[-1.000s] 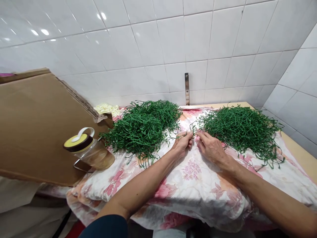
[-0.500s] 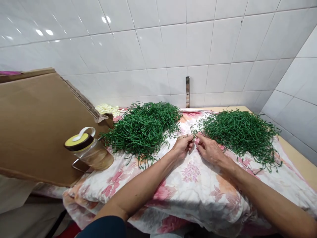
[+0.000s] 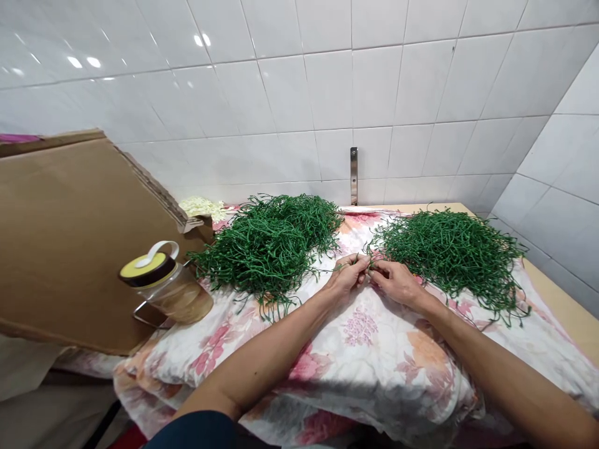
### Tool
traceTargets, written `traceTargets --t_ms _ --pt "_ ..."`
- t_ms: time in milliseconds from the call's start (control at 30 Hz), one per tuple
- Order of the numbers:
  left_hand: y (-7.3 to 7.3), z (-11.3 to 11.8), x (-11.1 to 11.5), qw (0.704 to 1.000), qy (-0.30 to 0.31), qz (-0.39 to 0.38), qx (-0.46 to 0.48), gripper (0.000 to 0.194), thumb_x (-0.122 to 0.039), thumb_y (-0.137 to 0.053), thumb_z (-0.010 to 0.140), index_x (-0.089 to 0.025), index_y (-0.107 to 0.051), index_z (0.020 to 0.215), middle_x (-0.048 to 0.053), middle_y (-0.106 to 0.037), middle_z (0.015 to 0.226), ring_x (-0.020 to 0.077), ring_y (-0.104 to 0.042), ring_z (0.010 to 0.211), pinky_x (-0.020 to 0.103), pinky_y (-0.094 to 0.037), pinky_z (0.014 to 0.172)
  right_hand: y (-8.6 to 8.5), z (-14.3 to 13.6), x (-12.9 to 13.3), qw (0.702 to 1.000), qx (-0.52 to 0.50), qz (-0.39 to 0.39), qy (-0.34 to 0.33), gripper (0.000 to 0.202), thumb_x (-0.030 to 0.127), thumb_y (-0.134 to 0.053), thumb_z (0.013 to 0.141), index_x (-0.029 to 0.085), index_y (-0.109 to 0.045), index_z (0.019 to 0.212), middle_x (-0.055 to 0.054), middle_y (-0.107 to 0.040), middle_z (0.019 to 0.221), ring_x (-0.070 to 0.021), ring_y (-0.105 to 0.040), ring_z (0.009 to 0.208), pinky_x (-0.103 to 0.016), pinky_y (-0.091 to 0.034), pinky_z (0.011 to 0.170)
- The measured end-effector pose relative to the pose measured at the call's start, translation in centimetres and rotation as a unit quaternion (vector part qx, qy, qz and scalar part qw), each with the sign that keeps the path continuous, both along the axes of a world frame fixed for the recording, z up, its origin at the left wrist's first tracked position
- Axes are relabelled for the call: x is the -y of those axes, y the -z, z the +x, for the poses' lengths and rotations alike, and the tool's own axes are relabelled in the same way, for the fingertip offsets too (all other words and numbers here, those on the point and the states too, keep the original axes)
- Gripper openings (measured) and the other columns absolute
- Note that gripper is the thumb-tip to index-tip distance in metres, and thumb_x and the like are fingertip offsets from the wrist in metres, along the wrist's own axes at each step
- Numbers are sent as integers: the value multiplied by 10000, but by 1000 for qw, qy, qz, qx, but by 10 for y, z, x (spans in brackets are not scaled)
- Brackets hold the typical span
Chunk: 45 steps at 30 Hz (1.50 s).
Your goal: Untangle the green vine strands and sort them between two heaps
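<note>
My left hand (image 3: 350, 272) and my right hand (image 3: 392, 280) meet above the middle of the cloth, fingertips almost touching. Between them is a thin green stem (image 3: 369, 264), apparently of artificial flowers, with small knobbed ends. My left fingers are pinched on it, and its thin tail sticks out to the left of that hand. The thumb and forefinger of my right hand close on its other end. Fine detail at the fingertips is too small to make out. A heap of similar green stems (image 3: 276, 243) lies to the left, and a second heap (image 3: 453, 252) to the right.
A floral cloth (image 3: 365, 368) covers the table (image 3: 561, 299). At left, a clear bottle (image 3: 182, 296) with a yellow-topped lid stands against a big cardboard box (image 3: 79, 243). Pale yellow pieces (image 3: 203, 207) lie behind the box. A metal bracket (image 3: 354, 176) is fixed to the tiled wall.
My right fingers have drawn in from a looser, extended pose and now pinch close to my left fingertips. The stem's tail now shows left of my left hand.
</note>
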<state>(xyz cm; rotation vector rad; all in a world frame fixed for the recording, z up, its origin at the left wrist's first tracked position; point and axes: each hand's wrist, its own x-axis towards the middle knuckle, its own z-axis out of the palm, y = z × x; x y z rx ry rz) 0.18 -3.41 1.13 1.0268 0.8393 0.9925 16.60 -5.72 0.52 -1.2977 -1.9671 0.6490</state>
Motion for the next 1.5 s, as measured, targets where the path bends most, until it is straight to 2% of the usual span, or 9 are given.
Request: traceTargets --t_ms 200,333,633,733,833,967,1100,1333,1500 --pt "6 2 -3 998 -53 18 -27 436 -528 -804 730 -176 -546 718 -50 -483 482 56 -377 402 211 -264 431 -2 0 2 997 67 46 17 391 387 -404 1038 194 -550 731 2 -578 674 -138 -470 613 -268 -307 617" --pt "9 2 -4 999 -47 9 -24 422 -520 -796 733 -180 -545 740 -47 -493 481 63 -380 395 211 -264 421 4 -1 4 984 142 102 22 368 344 -386 1051 193 -556 761 -20 -594 706 -152 -494 655 -279 -299 649" --pt "20 9 -3 997 -72 27 -4 465 -525 -816 700 -181 -505 679 -64 -437 492 57 -363 424 210 -259 443 3 -19 15 972 204 112 24 291 236 -418 1003 171 -615 799 -36 -621 677 -144 -463 576 -301 -241 600" --pt "22 5 -11 993 -103 59 6 450 -504 -818 714 -170 -518 702 -57 -464 571 44 -369 466 194 -257 459 2 -32 28 973 188 130 -32 278 213 -439 978 186 -580 741 -4 -560 615 -135 -439 549 -291 -247 588" --pt "16 -4 -22 990 -137 34 18 452 -484 -834 702 -175 -503 708 -57 -472 588 36 -354 449 187 -218 434 -1 -37 35 972 143 158 -95 297 227 -445 1000 197 -550 724 9 -545 622 -131 -463 556 -273 -296 592" --pt "9 -9 -26 995 -99 16 24 429 -474 -843 698 -163 -549 719 -33 -521 615 42 -399 444 188 -258 412 -5 -18 23 976 60 210 -15 306 317 -420 1068 192 -608 862 -33 -638 743 -159 -575 656 -269 -396 661" --pt "8 -9 -25 997 -65 6 29 404 -452 -852 694 -136 -604 744 -10 -564 673 39 -437 451 185 -287 396 -6 0 13 968 52 245 20 241 320 -459 1065 194 -658 1013 -72 -714 884 -188 -654 765 -278 -452 736" --pt "7 -12 -25 998 7 -10 68 341 -404 -821 735 -147 -604 787 4 -617 731 53 -495 472 187 -352 403 -11 1 17 964 167 204 32 307 319 -402 1079 186 -677 1061 -83 -699 899 -199 -640 792 -283 -429 735" --pt "6 -10 -18 999 32 12 17 362 -434 -827 745 -171 -582 790 -24 -570 606 72 -503 451 188 -355 411 -12 6 16 933 316 159 66 300 318 -424 1053 188 -694 1047 -89 -648 879 -192 -576 707 -297 -304 610"
